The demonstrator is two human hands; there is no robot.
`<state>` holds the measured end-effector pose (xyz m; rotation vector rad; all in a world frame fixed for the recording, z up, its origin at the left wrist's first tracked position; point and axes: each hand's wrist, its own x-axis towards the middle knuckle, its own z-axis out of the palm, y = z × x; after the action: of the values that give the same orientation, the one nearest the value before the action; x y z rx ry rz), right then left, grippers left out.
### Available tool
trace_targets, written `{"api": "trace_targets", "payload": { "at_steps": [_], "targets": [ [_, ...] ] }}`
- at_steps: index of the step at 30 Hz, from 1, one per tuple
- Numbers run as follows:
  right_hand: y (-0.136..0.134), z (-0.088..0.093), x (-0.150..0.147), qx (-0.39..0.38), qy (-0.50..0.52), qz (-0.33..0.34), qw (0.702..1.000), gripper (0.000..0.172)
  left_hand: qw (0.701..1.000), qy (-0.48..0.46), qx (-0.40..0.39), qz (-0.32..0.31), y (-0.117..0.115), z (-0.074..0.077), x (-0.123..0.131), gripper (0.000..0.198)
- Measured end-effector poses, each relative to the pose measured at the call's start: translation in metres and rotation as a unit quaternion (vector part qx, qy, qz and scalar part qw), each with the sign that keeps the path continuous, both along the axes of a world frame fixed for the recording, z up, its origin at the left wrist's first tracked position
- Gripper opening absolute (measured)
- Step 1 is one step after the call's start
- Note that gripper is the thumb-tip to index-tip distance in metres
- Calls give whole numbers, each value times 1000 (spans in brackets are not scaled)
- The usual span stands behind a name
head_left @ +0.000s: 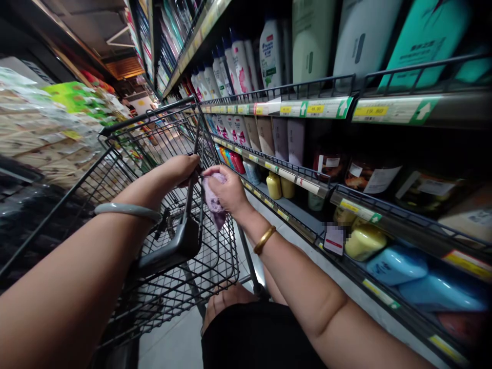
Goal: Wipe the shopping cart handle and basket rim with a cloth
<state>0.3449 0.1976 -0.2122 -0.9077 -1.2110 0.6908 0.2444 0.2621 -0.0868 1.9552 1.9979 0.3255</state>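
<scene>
My right hand, with a gold bangle at the wrist, is closed round a bunched purple cloth. The cloth lies against the side of a black wire shopping cart, and its tip hangs down. My left hand, below a grey bangle, is closed on the cart's upper side rail; its fingertips are partly hidden there. Both hands are close together at the cart's right side. The wire basket spreads out beneath and ahead of them.
On the right, shelves hold shampoo bottles, jars and a yellow bottle. A phone rests at the lower shelf edge. Stacked packs line the left. My knees are bent close behind the cart, above the tiled floor.
</scene>
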Motion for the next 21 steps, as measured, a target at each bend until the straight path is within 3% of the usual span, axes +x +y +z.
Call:
{"api": "trace_targets", "payload": {
  "at_steps": [2, 3, 6, 8, 13, 15, 19, 21],
  "targets": [
    [-2, -2, -1, 39, -44, -37, 998, 20, 1000, 3, 2, 1, 1, 0, 1, 38],
    [-2, -7, -1, 22, -73, -55, 996, 21, 1000, 2, 0, 0, 1, -1, 1, 39],
    [3, -23, 3, -119, -111, -72, 984, 19, 1000, 1, -8, -5, 2, -1, 3, 43],
    [3, -23, 6, -156, -84, -63, 982, 16, 1000, 5, -13, -8, 2, -1, 3, 44],
    [-14, 11, 2, 46, -62, -70, 995, 18, 999, 37, 3, -18, 7, 1, 2, 30],
    [-17, 11, 0, 59, -111, -90, 988, 20, 999, 38, 6, -23, 7, 1, 2, 25],
    [-5, -14, 4, -119, -158, -80, 977, 24, 1000, 12, -11, -13, 6, -1, 3, 40],
    [-4, -16, 6, -157, -141, -69, 975, 23, 1000, 9, -12, -12, 4, -1, 3, 41]
  ]
}}
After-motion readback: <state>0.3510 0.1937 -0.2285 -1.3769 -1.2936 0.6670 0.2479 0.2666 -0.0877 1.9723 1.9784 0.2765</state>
